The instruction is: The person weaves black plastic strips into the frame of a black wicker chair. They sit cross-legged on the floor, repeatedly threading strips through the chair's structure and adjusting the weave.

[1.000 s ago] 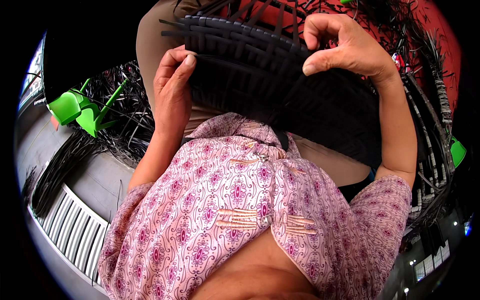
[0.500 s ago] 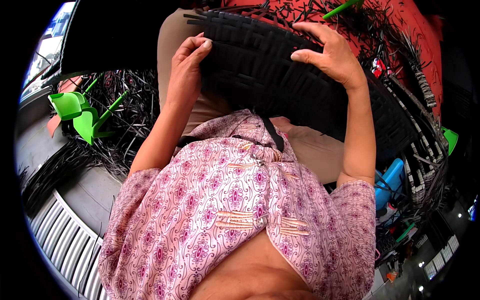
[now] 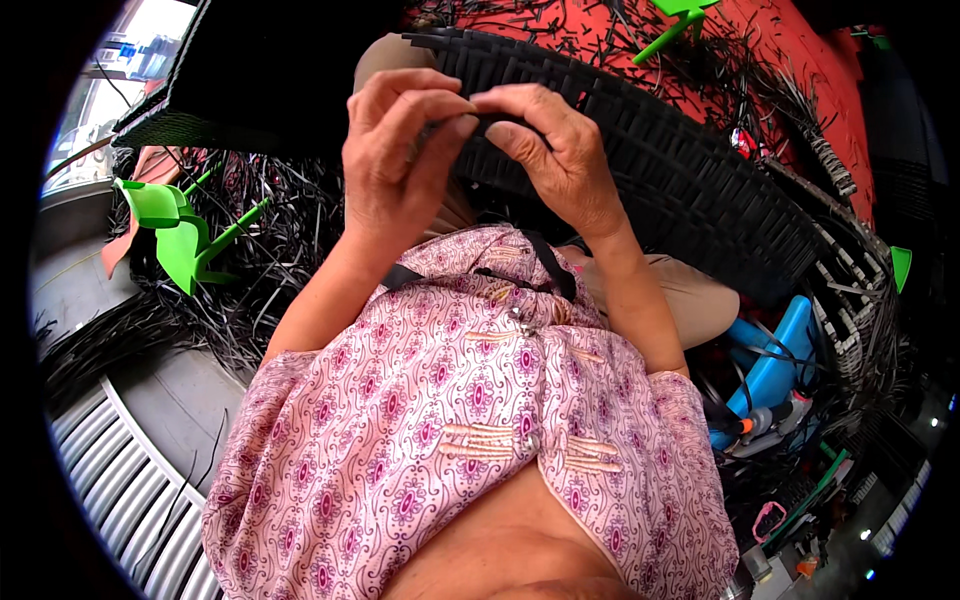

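Note:
A dark woven panel [image 3: 690,170] of flat black strips lies across my lap, running from upper left down to the right. Over its left end my two hands meet, fingertips touching or nearly so. My left hand [image 3: 400,160] is closed, its thumb and fingers drawn together in a pinch. My right hand [image 3: 565,165] has its fingers bent toward the left fingertips, with the thumb tucked below. Whatever sits between the fingertips is too small and dark against the panel to make out. Loose strip ends stick out along the panel's upper left edge.
Black strips [image 3: 300,215] lie heaped at the left beside a bright green plastic piece [image 3: 180,235]. A red surface [image 3: 800,60] strewn with scraps spreads at the far right. Near my right knee is a blue plastic object [image 3: 785,350]. A slatted metal bench [image 3: 130,490] stands lower left.
My right hand has let go of the panel's upper edge and moved left to my left hand. The left hand has lifted off the panel's left end. The panel has sunk and turned slightly.

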A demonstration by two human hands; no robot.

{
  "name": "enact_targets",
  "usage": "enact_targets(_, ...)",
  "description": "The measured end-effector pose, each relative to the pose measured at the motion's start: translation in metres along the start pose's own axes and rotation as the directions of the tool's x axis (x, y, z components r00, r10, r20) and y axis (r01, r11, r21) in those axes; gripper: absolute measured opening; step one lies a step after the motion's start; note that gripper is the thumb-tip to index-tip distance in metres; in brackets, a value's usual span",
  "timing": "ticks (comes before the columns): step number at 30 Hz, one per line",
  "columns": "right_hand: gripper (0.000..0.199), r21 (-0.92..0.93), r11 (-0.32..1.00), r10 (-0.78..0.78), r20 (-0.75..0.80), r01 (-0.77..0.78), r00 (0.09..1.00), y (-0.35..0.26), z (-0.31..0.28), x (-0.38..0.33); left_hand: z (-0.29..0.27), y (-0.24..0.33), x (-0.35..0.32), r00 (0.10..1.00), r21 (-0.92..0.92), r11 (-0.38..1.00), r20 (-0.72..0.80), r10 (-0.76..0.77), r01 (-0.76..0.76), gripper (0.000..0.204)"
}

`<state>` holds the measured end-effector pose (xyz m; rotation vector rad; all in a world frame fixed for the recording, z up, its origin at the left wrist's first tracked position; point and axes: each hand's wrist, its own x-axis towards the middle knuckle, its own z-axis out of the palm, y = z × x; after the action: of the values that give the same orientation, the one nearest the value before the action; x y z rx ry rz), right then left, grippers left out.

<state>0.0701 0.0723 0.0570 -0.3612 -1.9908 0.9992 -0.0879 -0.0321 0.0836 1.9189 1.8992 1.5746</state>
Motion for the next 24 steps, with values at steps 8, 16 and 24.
enact_targets(8,0.015,-0.042,0.937,0.342,-0.078,-0.346,0.936,0.004,-0.025,-0.032,0.049,-0.022,-0.001,0.932,-0.498,0.795,0.280,-0.230,0.346,0.004)
enact_targets(16,0.022,-0.074,0.792,0.566,-0.285,-0.607,0.773,0.028,-0.023,-0.050,0.106,-0.063,-0.006,0.957,0.242,0.962,0.223,-0.184,0.129,0.022)
enact_targets(24,0.022,-0.175,0.767,0.552,-0.311,-0.617,0.774,0.035,-0.014,-0.044,0.102,-0.054,0.000,0.892,0.211,0.942,0.323,-0.318,0.260,0.025)
